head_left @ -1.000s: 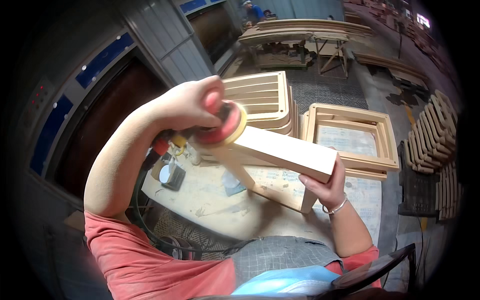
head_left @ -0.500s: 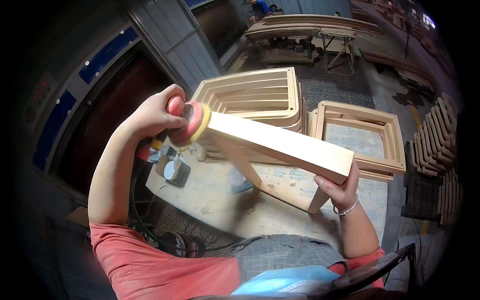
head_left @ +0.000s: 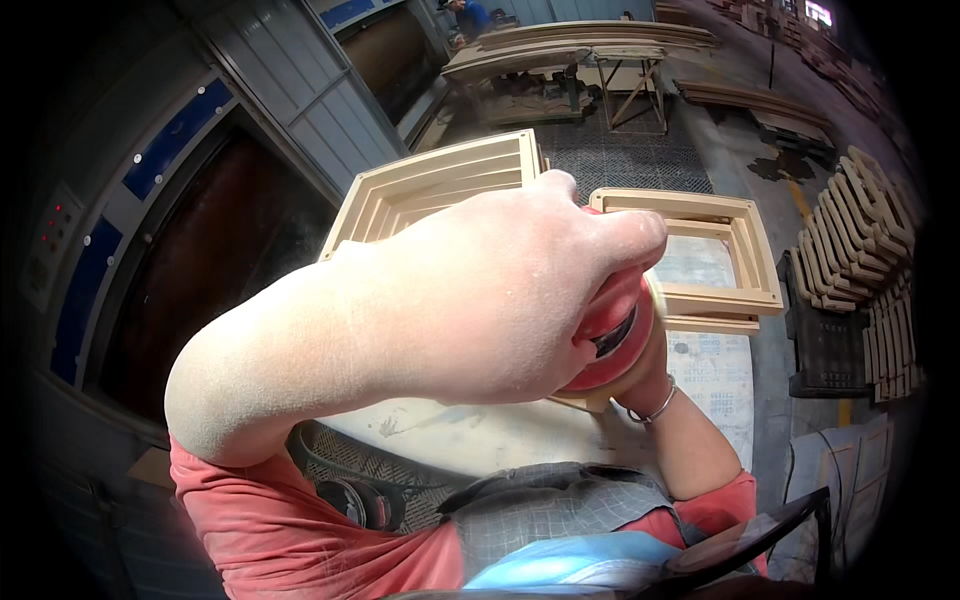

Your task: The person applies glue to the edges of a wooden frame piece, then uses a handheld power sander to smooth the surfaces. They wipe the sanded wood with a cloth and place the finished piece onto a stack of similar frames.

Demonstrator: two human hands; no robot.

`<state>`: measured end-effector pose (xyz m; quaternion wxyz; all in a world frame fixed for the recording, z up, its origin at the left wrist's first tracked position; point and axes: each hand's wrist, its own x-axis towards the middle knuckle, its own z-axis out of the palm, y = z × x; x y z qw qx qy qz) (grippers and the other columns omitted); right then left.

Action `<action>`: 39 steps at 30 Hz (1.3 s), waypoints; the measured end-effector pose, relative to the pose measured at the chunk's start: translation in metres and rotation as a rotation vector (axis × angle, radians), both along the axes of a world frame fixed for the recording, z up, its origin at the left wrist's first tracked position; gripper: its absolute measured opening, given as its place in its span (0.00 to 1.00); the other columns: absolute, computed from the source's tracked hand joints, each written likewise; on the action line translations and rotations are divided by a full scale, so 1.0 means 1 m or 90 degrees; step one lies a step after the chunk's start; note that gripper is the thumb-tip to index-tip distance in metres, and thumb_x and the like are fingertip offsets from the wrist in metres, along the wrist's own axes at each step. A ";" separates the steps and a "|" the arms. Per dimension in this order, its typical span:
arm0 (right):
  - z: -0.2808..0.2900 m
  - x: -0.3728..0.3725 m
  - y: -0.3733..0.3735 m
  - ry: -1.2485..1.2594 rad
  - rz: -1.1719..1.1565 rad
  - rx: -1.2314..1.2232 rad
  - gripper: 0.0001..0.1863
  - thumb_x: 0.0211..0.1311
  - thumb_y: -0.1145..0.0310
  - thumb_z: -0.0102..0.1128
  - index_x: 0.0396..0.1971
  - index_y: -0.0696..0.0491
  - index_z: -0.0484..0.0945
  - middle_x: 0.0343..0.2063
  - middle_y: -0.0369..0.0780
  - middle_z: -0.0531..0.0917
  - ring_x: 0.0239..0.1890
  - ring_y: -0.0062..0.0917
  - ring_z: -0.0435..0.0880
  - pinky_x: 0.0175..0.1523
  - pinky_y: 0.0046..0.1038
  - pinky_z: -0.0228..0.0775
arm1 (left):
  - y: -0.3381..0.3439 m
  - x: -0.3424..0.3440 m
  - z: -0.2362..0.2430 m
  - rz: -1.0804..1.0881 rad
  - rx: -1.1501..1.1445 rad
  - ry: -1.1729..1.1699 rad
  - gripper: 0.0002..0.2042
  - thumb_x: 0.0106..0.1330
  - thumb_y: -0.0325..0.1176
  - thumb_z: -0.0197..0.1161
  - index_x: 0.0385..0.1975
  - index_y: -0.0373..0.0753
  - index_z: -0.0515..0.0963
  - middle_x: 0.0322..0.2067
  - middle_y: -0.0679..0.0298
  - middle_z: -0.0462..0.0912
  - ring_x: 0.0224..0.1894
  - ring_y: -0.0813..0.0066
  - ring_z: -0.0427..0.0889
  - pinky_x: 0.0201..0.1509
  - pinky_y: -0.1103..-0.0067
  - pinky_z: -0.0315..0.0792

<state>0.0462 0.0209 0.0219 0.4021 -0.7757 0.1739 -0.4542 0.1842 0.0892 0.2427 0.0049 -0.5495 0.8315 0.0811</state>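
My left hand [head_left: 490, 290] is closed round a red palm sander [head_left: 625, 362], held high and close in front of me. My left hand and forearm cover most of the workpiece. Below the sander, a small part of a pale wooden frame [head_left: 583, 401] shows. My right hand [head_left: 652, 370], with a bracelet at the wrist, is behind the sander at the frame's right end. Its fingers are mostly hidden, but it stays closed on the frame. The sander's pad faces the frame; contact cannot be made out.
A pale table [head_left: 705, 400] lies under my hands. Stacked wooden frames [head_left: 530, 160] stand behind my left hand, with more frames [head_left: 765, 250] to the right. Curved wooden parts [head_left: 850, 240] sit by a black crate [head_left: 825, 345]. A board-laden bench [head_left: 590, 40] and a person [head_left: 468, 18] are far back.
My left hand has swept the sander from the frame's left end across to its right end, now hiding most of the frame. The view has shifted slightly; my right hand keeps its hold.
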 end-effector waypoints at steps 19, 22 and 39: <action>-0.032 -0.001 0.004 -0.166 0.006 0.124 0.31 0.40 0.73 0.76 0.46 0.59 0.70 0.40 0.40 0.77 0.42 0.25 0.78 0.48 0.26 0.71 | 0.023 0.138 -0.005 0.342 -0.012 0.062 0.27 0.43 0.32 0.76 0.46 0.45 0.73 0.45 0.57 0.78 0.47 0.59 0.79 0.52 0.67 0.75; -0.034 -0.008 0.011 -0.157 -0.010 0.150 0.31 0.41 0.72 0.76 0.46 0.60 0.69 0.41 0.41 0.76 0.43 0.25 0.78 0.50 0.27 0.71 | 0.026 0.121 0.002 0.283 -0.013 0.041 0.26 0.45 0.32 0.75 0.47 0.44 0.73 0.45 0.57 0.78 0.47 0.58 0.79 0.52 0.68 0.75; -0.113 -0.014 0.006 -0.093 -0.018 0.173 0.36 0.37 0.72 0.77 0.52 0.59 0.73 0.46 0.42 0.81 0.47 0.29 0.80 0.53 0.32 0.73 | 0.039 0.151 -0.004 0.379 -0.015 0.068 0.30 0.43 0.34 0.76 0.49 0.43 0.73 0.45 0.57 0.79 0.47 0.60 0.79 0.51 0.71 0.76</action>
